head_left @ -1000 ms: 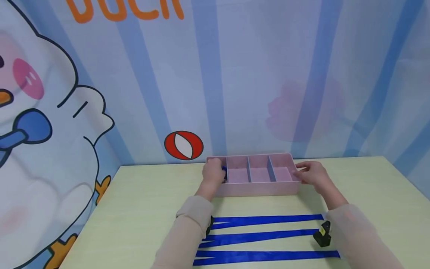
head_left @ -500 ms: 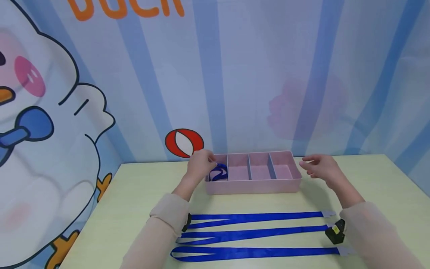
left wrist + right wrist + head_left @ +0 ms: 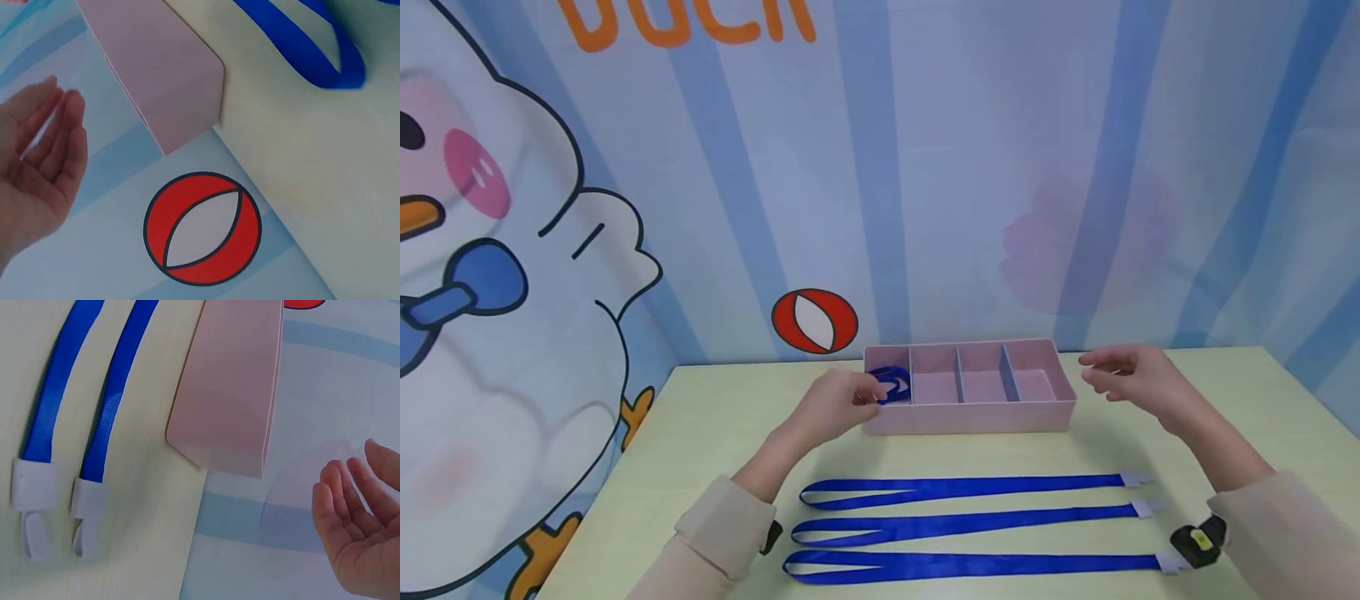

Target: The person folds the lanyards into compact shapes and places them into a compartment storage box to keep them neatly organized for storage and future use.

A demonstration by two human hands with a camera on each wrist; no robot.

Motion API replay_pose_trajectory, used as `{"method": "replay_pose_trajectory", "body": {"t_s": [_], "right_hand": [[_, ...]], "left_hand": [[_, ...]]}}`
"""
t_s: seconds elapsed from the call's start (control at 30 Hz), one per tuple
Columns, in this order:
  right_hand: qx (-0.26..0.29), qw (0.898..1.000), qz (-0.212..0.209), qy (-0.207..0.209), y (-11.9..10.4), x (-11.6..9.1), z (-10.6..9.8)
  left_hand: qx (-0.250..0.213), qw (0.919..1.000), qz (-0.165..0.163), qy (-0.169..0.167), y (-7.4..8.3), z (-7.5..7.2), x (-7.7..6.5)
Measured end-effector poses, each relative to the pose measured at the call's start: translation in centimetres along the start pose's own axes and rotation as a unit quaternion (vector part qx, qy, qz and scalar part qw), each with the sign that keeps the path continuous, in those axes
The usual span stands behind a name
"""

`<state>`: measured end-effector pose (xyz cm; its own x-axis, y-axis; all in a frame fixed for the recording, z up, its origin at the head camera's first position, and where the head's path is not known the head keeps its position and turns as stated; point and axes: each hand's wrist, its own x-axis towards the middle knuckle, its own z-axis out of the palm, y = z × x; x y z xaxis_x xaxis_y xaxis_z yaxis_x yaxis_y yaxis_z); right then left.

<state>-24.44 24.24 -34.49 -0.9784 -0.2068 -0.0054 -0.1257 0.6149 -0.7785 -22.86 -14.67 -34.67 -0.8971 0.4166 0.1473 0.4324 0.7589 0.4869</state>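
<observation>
A pink box point(image 3: 970, 419) with several compartments stands at the back of the table, seen from its outside in both wrist views. Its leftmost compartment holds a coiled blue lanyard point(image 3: 892, 382). My left hand point(image 3: 835, 404) hovers by the box's front left corner with loosely bent fingers and nothing in them; the left wrist view shows the same hand point(image 3: 47, 150) empty. Just off the box's right end is my right hand point(image 3: 1138, 383), fingers relaxed, also empty in the right wrist view point(image 3: 359, 519).
Nearer the front, three blue lanyards lie side by side: a back one point(image 3: 1000, 483), a middle one point(image 3: 1000, 521) and a front one point(image 3: 1000, 567). Their white clips point(image 3: 34, 487) point right. A printed cloth backdrop point(image 3: 955, 167) rises behind the table point(image 3: 700, 467).
My left hand has let go of the coiled lanyard in the left compartment and drawn back toward the front left. My right hand has come off the box's right end and moved right.
</observation>
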Motion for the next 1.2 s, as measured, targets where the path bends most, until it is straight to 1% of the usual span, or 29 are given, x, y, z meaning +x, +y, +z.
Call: {"method": "replay_pose_trajectory", "body": {"t_s": [0.1, 0.17, 0.23, 0.3, 0.4, 0.5, 0.63, 0.73, 0.87, 0.97, 1.1, 1.2], "right_hand": [[-0.014, 1.000, -0.024, -0.003, 0.0, -0.7, 0.0], [-0.019, 0.999, -0.036, -0.007, 0.0, -1.2, 0.0], [-0.027, 0.999, -0.040, -0.012, 0.1, -1.7, -0.1], [-0.034, 0.998, -0.042, -0.017, 0.3, -2.2, -0.1], [-0.038, 0.998, -0.048, -0.031, 0.8, -2.9, -0.2], [-0.023, 0.997, -0.055, -0.055, 1.7, -3.5, -0.2], [0.001, 0.994, -0.056, -0.090, 3.2, -3.9, 0.2], [0.007, 0.993, -0.056, -0.108, 4.4, -4.0, 0.6], [0.008, 0.990, -0.058, -0.128, 5.8, -4.0, 0.8], [-0.010, 0.989, -0.052, -0.135, 6.6, -3.9, 1.0], [-0.044, 0.988, -0.054, -0.136, 7.4, -3.8, 1.1], [-0.052, 0.986, -0.064, -0.143, 7.8, -3.7, 1.2]], "left_hand": [[0.020, 0.9974, 0.042, -0.055, -0.2, -0.2, -1.2], [0.033, 0.9939, 0.061, -0.085, -0.7, -0.3, -1.9], [0.035, 0.9916, 0.063, -0.108, -1.3, -0.3, -2.7], [0.033, 0.9908, 0.056, -0.119, -2.0, -0.2, -3.4], [0.030, 0.9913, 0.042, -0.121, -3.0, -0.1, -4.4], [0.025, 0.9928, 0.024, -0.115, -3.9, 0.0, -5.2], [0.004, 0.9935, -0.025, -0.111, -4.8, 0.4, -6.1], [0.001, 0.9928, -0.051, -0.108, -5.6, 0.9, -6.7], [0.009, 0.9925, -0.067, -0.102, -6.7, 1.5, -7.2], [0.006, 0.9927, -0.073, -0.096, -7.4, 1.9, -7.5], [0.003, 0.9930, -0.079, -0.087, -7.8, 2.4, -7.8], [0.008, 0.9929, -0.085, -0.083, -8.0, 2.7, -7.8]]}}
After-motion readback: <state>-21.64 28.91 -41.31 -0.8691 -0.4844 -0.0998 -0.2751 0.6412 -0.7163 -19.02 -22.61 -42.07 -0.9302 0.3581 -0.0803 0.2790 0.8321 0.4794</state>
